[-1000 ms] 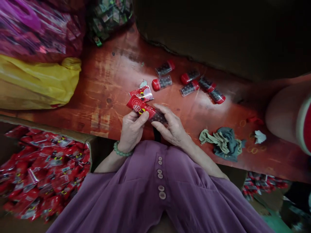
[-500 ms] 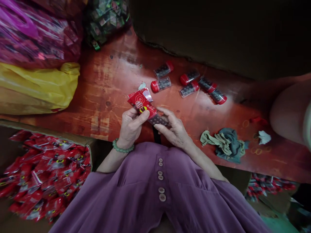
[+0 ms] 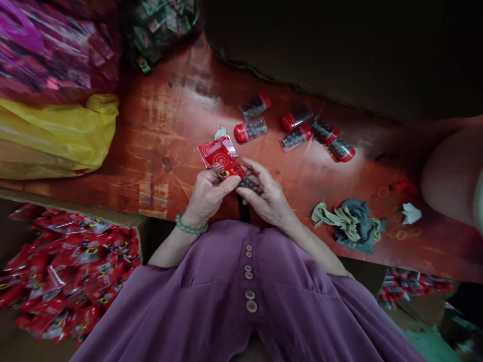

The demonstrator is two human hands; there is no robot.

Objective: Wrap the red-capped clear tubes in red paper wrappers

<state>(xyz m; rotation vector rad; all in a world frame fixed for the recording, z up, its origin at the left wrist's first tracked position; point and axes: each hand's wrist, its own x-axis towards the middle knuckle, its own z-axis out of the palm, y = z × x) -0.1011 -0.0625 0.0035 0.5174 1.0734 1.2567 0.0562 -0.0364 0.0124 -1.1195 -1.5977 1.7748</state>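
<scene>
Five red-capped vials (image 3: 298, 126) lie loose (one crumpled cloth (image 3: 349, 222) nearby).

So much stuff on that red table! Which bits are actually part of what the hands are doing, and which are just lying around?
In use:
left hand holding a red packet
right hand holding a small tube, its end at the packet's mouth
five red-capped tubes on the table
box of red packets

Lying about:
crumpled cloth
yellow bag
rubber bands

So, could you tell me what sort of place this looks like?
Probably a small hand-packing workshop: red-capped vials lie on a worn red table, and a box of red packets stands beside it.
</scene>
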